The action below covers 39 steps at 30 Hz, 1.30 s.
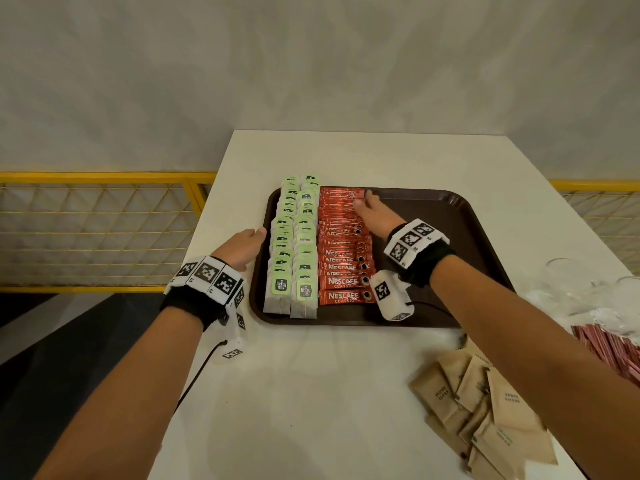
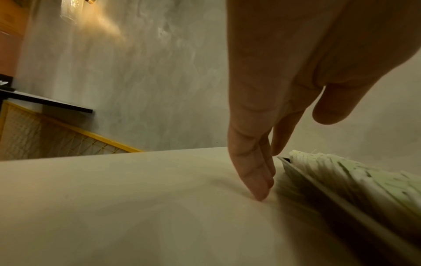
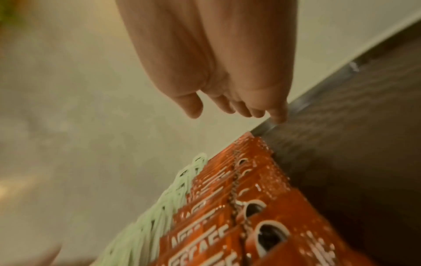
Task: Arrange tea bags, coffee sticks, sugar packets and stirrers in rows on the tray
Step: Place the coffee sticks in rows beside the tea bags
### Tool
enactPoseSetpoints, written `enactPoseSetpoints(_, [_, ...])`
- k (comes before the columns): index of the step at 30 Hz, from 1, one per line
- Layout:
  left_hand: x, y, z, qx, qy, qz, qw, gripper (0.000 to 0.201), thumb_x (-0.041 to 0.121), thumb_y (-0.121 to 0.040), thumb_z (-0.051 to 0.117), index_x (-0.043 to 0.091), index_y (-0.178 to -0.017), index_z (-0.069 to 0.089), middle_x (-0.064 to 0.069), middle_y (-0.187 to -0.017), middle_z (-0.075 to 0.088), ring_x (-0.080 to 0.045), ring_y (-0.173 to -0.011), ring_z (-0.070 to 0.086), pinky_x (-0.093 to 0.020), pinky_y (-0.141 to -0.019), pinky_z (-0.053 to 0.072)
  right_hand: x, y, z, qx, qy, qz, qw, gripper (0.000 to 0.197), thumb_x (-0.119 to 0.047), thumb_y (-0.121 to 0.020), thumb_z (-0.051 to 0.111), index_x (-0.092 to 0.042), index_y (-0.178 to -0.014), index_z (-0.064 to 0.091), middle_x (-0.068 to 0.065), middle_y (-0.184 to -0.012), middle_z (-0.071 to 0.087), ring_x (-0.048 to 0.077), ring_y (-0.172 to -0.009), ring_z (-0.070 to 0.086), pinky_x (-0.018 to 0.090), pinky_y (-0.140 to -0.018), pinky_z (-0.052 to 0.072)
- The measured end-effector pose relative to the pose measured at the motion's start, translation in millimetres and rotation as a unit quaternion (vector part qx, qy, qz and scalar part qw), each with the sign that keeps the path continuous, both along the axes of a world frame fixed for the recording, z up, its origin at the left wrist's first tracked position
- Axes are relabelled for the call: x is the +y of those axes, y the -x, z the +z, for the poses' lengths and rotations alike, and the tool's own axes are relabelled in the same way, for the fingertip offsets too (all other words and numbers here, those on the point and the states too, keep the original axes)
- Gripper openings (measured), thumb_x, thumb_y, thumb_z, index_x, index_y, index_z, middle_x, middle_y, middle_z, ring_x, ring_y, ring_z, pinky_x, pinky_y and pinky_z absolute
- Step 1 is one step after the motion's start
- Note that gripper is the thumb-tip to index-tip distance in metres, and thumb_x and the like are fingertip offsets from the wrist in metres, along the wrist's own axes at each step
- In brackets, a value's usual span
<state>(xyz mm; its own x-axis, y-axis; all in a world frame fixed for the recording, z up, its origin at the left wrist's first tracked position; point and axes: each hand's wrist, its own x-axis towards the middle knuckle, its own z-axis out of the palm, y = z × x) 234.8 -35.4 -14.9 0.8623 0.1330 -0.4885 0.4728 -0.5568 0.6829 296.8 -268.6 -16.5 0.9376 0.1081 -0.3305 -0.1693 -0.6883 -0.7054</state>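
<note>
A dark brown tray (image 1: 433, 216) sits on the white table. Two rows of green-tagged tea bags (image 1: 294, 244) fill its left side, seen also as tea bags (image 2: 355, 172) in the left wrist view. Beside them runs a row of red coffee sticks (image 1: 343, 258), shown close up as coffee sticks (image 3: 250, 216). My right hand (image 1: 372, 206) reaches over the far end of that row with straight fingers (image 3: 280, 115), holding nothing. My left hand (image 1: 247, 245) rests with straight fingers (image 2: 257, 180) on the table against the tray's left rim (image 2: 318, 189).
Brown sugar packets (image 1: 491, 403) lie heaped at the table's near right. Red stirrers (image 1: 609, 348) and clear plastic wrapping (image 1: 581, 292) sit at the right edge. A yellow mesh railing (image 1: 104, 230) runs behind the table's left side. The tray's right half is bare.
</note>
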Motion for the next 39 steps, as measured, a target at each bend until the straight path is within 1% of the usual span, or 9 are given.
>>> enactPoseSetpoints(4, [1.7, -4.5, -2.0, -0.003, 0.042, 0.018, 0.999, 0.046, 0.030, -0.103, 0.030, 0.004, -0.141, 0.035, -0.016, -0.144, 0.038, -0.031, -0.130, 0.040, -0.043, -0.105, 0.038, -9.5, -8.6, -12.8, 0.070, -0.134, -0.124, 0.981, 0.067, -0.046, -0.100, 0.028, -0.012, -0.150, 0.001, 0.008, -0.158, 0.007, 0.024, -0.145, 0.011, 0.039, -0.118, 0.011])
enactPoseSetpoints(7, [1.0, -6.9, -3.9, -0.012, 0.088, 0.046, 0.995, 0.047, 0.035, -0.102, 0.033, 0.003, -0.136, 0.042, -0.018, -0.140, 0.045, -0.033, -0.126, 0.047, -0.040, -0.093, 0.044, -3.8, -5.1, -11.4, 0.086, -0.205, -0.147, 0.964, 0.066, -0.044, -0.100, 0.029, -0.011, -0.150, 0.000, 0.006, -0.158, 0.005, 0.024, -0.145, 0.011, 0.041, -0.117, 0.013])
enactPoseSetpoints(10, [-3.8, -10.0, -2.5, 0.005, 0.115, 0.056, 0.992, 0.045, 0.035, -0.102, 0.031, 0.005, -0.133, 0.044, -0.015, -0.134, 0.050, -0.026, -0.113, 0.051, -0.034, -0.088, 0.042, -0.7, -9.5, -14.3, 0.084, -0.225, -0.141, 0.960, 0.070, -0.051, -0.097, 0.032, -0.012, -0.151, 0.010, 0.008, -0.156, 0.018, 0.025, -0.142, 0.025, 0.045, -0.116, 0.023])
enactPoseSetpoints(14, [-8.0, -11.3, 0.4, 0.018, 0.114, 0.054, 0.992, 0.051, 0.041, -0.102, 0.027, 0.008, -0.138, 0.040, -0.011, -0.138, 0.048, -0.026, -0.123, 0.046, -0.036, -0.099, 0.040, -4.2, -15.7, -17.8, 0.071, -0.272, -0.170, 0.945, 0.069, -0.050, -0.096, 0.036, -0.012, -0.150, 0.015, 0.009, -0.154, 0.026, 0.027, -0.139, 0.031, 0.045, -0.114, 0.028])
enactPoseSetpoints(19, [-10.1, -15.1, 3.8, 0.009, 0.120, 0.036, 0.992, 0.053, 0.043, -0.102, 0.023, 0.010, -0.139, 0.039, -0.011, -0.141, 0.046, -0.027, -0.128, 0.043, -0.039, -0.105, 0.037, -7.6, -26.2, -16.6, 0.086, -0.285, -0.196, 0.934, 0.066, -0.045, -0.100, 0.030, -0.014, -0.151, 0.002, 0.008, -0.158, 0.009, 0.024, -0.144, 0.014, 0.037, -0.118, 0.014])
enactPoseSetpoints(25, [-14.7, -23.1, 9.6, 0.016, 0.097, 0.019, 0.995, 0.065, 0.056, -0.097, 0.020, 0.012, -0.139, 0.042, -0.011, -0.141, 0.047, -0.027, -0.130, 0.042, -0.044, -0.111, 0.031, -4.4, -38.9, -34.0, 0.108, -0.333, -0.193, 0.917, 0.071, -0.053, -0.094, 0.038, -0.015, -0.150, 0.016, 0.009, -0.149, 0.036, 0.024, -0.128, 0.045, 0.039, -0.103, 0.040])
enactPoseSetpoints(27, [-15.8, -24.7, 9.4, 0.015, 0.105, 0.025, 0.994, 0.066, 0.057, -0.097, 0.020, 0.011, -0.139, 0.041, -0.011, -0.142, 0.046, -0.027, -0.131, 0.042, -0.042, -0.111, 0.031, -2.7, -35.3, -27.4, 0.118, -0.340, -0.195, 0.912, 0.069, -0.051, -0.096, 0.037, -0.015, -0.151, 0.015, 0.009, -0.150, 0.034, 0.024, -0.131, 0.042, 0.039, -0.105, 0.037])
enactPoseSetpoints(32, [-16.8, -38.3, 8.3, -0.051, 0.071, 0.063, 0.994, 0.068, 0.053, -0.099, 0.016, 0.006, -0.147, 0.025, -0.014, -0.152, 0.028, -0.030, -0.137, 0.032, -0.037, -0.113, 0.023, -10.0, -35.3, -21.4, 0.096, -0.324, -0.208, 0.918, 0.066, -0.043, -0.100, 0.031, -0.011, -0.150, 0.003, 0.007, -0.157, 0.012, 0.022, -0.144, 0.016, 0.035, -0.116, 0.014])
enactPoseSetpoints(39, [-17.8, -53.5, 6.9, -0.051, 0.238, 0.113, 0.963, 0.075, 0.057, -0.097, 0.015, 0.003, -0.149, 0.013, -0.011, -0.157, 0.017, -0.021, -0.145, 0.016, -0.033, -0.117, 0.014, -7.0, -50.1, -20.6, 0.087, -0.308, -0.205, 0.925, 0.066, -0.049, -0.099, 0.030, -0.011, -0.150, 0.012, 0.011, -0.154, 0.022, 0.026, -0.141, 0.024, 0.039, -0.117, 0.017])
